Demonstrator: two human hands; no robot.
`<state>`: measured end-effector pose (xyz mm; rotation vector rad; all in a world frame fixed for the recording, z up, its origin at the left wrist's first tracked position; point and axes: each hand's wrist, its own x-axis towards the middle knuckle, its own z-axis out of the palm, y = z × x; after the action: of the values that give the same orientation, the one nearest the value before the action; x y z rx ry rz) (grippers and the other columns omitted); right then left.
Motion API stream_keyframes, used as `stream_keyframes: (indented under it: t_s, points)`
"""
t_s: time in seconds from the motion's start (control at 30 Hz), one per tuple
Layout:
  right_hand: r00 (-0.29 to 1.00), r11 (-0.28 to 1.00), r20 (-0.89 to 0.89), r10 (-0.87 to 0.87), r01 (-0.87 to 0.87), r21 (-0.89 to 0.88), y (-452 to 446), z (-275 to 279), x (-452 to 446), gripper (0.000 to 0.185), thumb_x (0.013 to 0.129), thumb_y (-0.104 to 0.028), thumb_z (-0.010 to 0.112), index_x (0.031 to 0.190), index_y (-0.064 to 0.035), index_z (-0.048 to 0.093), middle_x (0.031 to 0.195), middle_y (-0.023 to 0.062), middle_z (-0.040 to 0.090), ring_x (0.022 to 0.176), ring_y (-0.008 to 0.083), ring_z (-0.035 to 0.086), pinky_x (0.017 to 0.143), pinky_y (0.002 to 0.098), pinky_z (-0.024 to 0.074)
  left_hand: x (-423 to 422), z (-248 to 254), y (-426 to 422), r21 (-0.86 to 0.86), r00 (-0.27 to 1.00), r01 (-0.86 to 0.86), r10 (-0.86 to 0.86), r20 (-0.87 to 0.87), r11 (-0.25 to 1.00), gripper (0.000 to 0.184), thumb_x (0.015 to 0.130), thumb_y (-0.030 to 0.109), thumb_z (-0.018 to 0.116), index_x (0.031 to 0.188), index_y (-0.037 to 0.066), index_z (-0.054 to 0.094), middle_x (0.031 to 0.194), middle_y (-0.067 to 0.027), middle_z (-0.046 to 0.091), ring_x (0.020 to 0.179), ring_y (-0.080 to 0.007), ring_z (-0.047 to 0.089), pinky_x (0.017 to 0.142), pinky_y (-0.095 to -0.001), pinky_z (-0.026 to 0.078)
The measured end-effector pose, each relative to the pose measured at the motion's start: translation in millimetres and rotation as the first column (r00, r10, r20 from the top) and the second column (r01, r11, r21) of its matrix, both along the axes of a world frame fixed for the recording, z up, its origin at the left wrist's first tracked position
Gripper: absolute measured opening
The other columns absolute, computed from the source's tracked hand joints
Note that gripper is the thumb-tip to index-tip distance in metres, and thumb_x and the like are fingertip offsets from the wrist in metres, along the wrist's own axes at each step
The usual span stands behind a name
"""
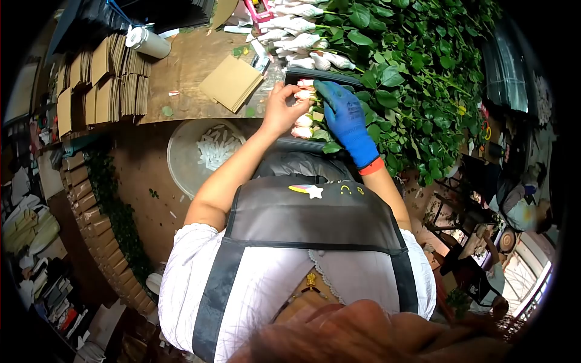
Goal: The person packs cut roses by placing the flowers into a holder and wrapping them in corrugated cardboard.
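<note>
Pale pink roses point(302, 126) lie in a row in a dark tray point(299, 144) at the table's near edge, their stems and leaves pointing right. My bare left hand point(283, 109) is at the left side of the blooms, its thumb and index finger curled close together at one rose head; what they pinch, if anything, is too small to tell. In a blue glove, my right hand point(343, 110) lies over the stems just right of the blooms, fingers wrapped toward the flower heads. Beyond the tray are flower heads in white net sleeves point(296, 42).
Leafy stems point(417, 91) heap on the right. Cardboard sheets point(231, 83) lie left of the tray, with cardboard stacks point(106, 78) and a white bottle point(148, 42) farther left. Below the table edge, a round bin point(181, 151) holds white pieces. People are at the far right.
</note>
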<state>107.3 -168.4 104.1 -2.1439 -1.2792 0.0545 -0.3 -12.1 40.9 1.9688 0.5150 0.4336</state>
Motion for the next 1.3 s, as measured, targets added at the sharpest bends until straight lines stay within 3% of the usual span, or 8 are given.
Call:
stream_keyframes:
  t_s: [0.57, 0.67, 0.8, 0.83, 0.9, 1.03, 1.1, 1.3]
  points:
    - [0.974, 0.870, 0.183, 0.135, -0.028, -0.491, 12, 11, 9, 0.060, 0.081, -0.005, 0.061, 0.140, -0.0102, 0.049, 0.117, 0.0152, 0.062, 0.094, 0.0327, 0.064, 0.077, 0.0409, 0.0527, 3, -4, -2, -0.084, 1.000, -0.021, 0.020, -0.001, 0.996, 0.031, 0.072, 0.028, 0.084, 0.094, 0.010, 0.070, 0.094, -0.0085, 0.056, 0.097, -0.0290, 0.057, 0.087, -0.0411, 0.045]
    - [0.945, 0.747, 0.266, 0.190, 0.036, -0.664, 32, 43, 4, 0.043, 0.089, -0.022, 0.061, 0.131, -0.0132, 0.056, 0.111, 0.0134, 0.065, 0.095, 0.0306, 0.066, 0.076, 0.0402, 0.0527, 0, 0, -9, -0.046, 0.997, -0.074, 0.073, -0.029, 0.996, 0.036, 0.072, 0.031, 0.081, 0.099, 0.008, 0.071, 0.120, -0.0169, 0.057, 0.117, -0.0374, 0.050, 0.099, -0.0442, 0.044]
    - [0.893, 0.854, 0.225, 0.390, -0.259, -0.452, 114, 72, -24, 0.027, 0.088, -0.030, 0.065, 0.112, -0.0185, 0.063, 0.092, 0.0079, 0.067, 0.084, 0.0293, 0.066, 0.071, 0.0406, 0.0521, 1, 0, 1, -0.248, 0.993, 0.092, -0.107, -0.047, 0.964, 0.038, 0.086, 0.029, 0.064, 0.119, 0.010, 0.064, 0.132, -0.0172, 0.055, 0.126, -0.0373, 0.048, 0.102, -0.0445, 0.043]
    - [0.856, 0.813, 0.173, 0.487, -0.372, -0.447, 142, 57, -28, 0.028, 0.086, -0.029, 0.066, 0.111, -0.0170, 0.063, 0.092, 0.0087, 0.066, 0.083, 0.0293, 0.066, 0.071, 0.0409, 0.0513, 7, -49, -16, 0.372, 0.989, -0.057, 0.002, 0.147, 0.927, 0.042, 0.092, 0.033, 0.057, 0.125, 0.007, 0.057, 0.131, -0.0155, 0.056, 0.125, -0.0346, 0.050, 0.105, -0.0416, 0.042]
    - [0.735, 0.770, 0.331, 0.591, -0.393, -0.503, 193, 2, -40, 0.035, 0.088, -0.019, 0.059, 0.123, -0.0167, 0.056, 0.109, 0.0064, 0.062, 0.098, 0.0236, 0.064, 0.081, 0.0379, 0.0496, 20, -73, -14, -0.450, 0.890, 0.373, -0.176, 0.420, 0.811, 0.034, 0.099, 0.031, 0.047, 0.122, 0.006, 0.052, 0.120, -0.0135, 0.058, 0.115, -0.0278, 0.054, 0.104, -0.0403, 0.042]
    - [0.686, 0.748, 0.424, 0.591, -0.270, -0.606, 238, -76, -42, 0.032, 0.090, -0.022, 0.055, 0.122, -0.0164, 0.057, 0.116, 0.0068, 0.061, 0.107, 0.0219, 0.062, 0.085, 0.0420, 0.0485, 17, -42, -8, 0.036, 0.956, 0.291, -0.290, -0.035, 0.956, 0.019, 0.105, 0.021, 0.036, 0.109, 0.007, 0.048, 0.108, -0.0103, 0.058, 0.103, -0.0230, 0.056, 0.097, -0.0394, 0.046]
    - [0.753, 0.562, 0.281, 0.595, -0.140, -0.815, 245, -76, -44, 0.028, 0.091, -0.022, 0.055, 0.117, -0.0163, 0.060, 0.116, 0.0068, 0.061, 0.107, 0.0220, 0.062, 0.084, 0.0438, 0.0483, 14, -36, -8, -0.041, 0.967, 0.251, -0.249, 0.056, 0.967, 0.019, 0.104, 0.021, 0.038, 0.111, 0.007, 0.048, 0.110, -0.0109, 0.058, 0.105, -0.0232, 0.056, 0.098, -0.0395, 0.045]
    - [0.717, 0.633, 0.333, 0.613, -0.192, -0.750, 235, -55, -39, 0.020, 0.091, -0.022, 0.055, 0.107, -0.0194, 0.066, 0.103, 0.0017, 0.067, 0.093, 0.0201, 0.066, 0.073, 0.0398, 0.0474, 20, -51, -15, -0.339, 0.934, 0.298, -0.200, 0.296, 0.892, 0.023, 0.102, 0.019, 0.045, 0.120, 0.005, 0.051, 0.118, -0.0128, 0.059, 0.111, -0.0240, 0.056, 0.101, -0.0397, 0.045]
